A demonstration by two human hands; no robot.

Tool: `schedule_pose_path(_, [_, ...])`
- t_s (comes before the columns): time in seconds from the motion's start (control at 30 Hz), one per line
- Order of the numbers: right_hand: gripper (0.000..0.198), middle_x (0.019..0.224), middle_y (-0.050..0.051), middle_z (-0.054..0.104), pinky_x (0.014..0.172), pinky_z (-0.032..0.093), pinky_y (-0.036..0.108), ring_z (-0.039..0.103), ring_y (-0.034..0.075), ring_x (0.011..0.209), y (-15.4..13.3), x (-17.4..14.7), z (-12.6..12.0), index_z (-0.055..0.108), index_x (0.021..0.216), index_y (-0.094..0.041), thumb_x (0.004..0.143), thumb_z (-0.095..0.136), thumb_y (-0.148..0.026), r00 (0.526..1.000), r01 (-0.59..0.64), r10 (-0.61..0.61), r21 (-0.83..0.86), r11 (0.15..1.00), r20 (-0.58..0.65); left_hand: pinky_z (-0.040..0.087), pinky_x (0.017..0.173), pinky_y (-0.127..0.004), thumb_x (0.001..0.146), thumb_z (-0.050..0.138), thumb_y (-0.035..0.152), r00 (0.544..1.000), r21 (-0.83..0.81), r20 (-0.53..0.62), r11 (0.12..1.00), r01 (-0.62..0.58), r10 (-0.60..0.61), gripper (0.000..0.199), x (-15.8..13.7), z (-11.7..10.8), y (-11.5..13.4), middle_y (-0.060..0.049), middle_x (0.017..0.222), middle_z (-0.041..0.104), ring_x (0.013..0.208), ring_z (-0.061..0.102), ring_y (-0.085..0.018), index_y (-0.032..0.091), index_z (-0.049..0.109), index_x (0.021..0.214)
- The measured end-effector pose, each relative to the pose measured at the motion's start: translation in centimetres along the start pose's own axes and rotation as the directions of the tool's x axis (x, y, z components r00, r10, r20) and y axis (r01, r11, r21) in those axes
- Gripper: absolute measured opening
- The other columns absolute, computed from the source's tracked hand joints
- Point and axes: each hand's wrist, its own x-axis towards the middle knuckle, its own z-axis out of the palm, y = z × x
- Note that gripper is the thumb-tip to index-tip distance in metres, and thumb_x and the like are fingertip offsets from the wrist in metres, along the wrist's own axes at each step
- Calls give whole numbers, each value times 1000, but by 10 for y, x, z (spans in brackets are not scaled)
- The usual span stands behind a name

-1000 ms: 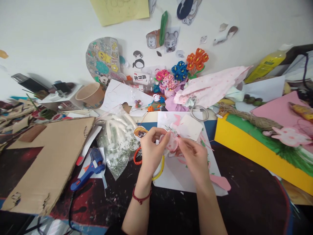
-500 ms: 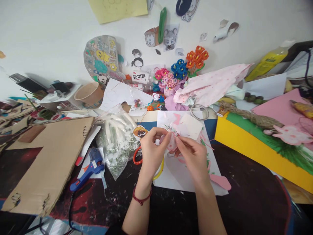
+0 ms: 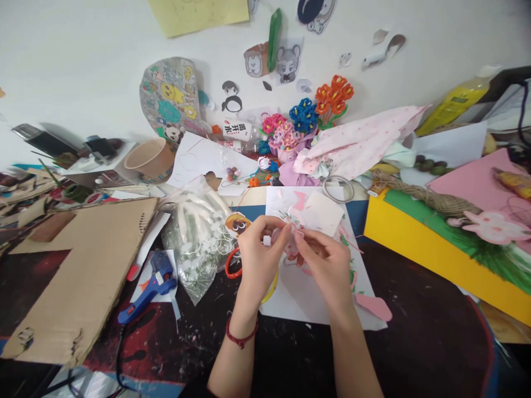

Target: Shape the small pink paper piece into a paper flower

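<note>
Pink piece (image 3: 291, 247) in hands (image 3: 260, 243); label (image 3: 237, 129) reads "喝开水".

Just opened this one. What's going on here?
A person is working with both bare hands at a cluttered craft table. The left hand and right hand pinch a small pink piece between their fingertips, above a white paper sheet. Its exact shape is partly hidden by the fingers. Off to the left lie a blue glue gun and a clear plastic bag, neither in hand.
</note>
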Motion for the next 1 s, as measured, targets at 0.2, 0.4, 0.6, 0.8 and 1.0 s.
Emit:
schedule_pose_path(0.2, [22,61,0,67,46,51,23,60,11,48,-1,0,0,75,83,-19,80,73,-40,1000,15,-15,-13,1000,-14,50,66,-26,84,70,27,1000,-4,14,1000,-3,3,10,-1,1,2,-1,77,69,70,61,-12,20,66,79])
schedule_pose_path(0.4, [21,62,0,67,46,51,24,60,11,49,0,0,0,74,83,-19,81,71,-39,999,27,-27,-16,1000,-20,50,67,-26,85,69,27,999,-18,21,1000,-23,23,10,-2,2,3,-1,78,68,71,61,-12,20,66,79])
schedule_pose_path(0.6, [17,59,-1,65,45,50,22,59,10,47,1,1,-1,75,81,-20,83,71,-37,999,39,-39,0,999,-11,50,68,-26,85,70,26,999,-20,26,1000,-17,18,8,-2,2,2,-1,78,68,71,61,-12,20,66,80])
schedule_pose_path(0.8, [14,59,-2,66,43,48,21,58,9,46,1,-1,-2,77,82,-21,82,72,-34,997,70,-70,4,998,-36,50,66,-24,84,70,26,999,-25,28,999,-21,22,8,-2,2,1,0,78,68,70,61,-11,19,66,81])
schedule_pose_path(1.0, [8,57,-4,65,42,46,17,55,6,45,1,-2,-2,78,82,-23,81,73,-30,993,100,-99,10,995,-57,50,64,-23,84,70,24,1000,-48,25,999,-14,15,7,-3,2,1,0,78,68,69,61,-10,19,65,82])
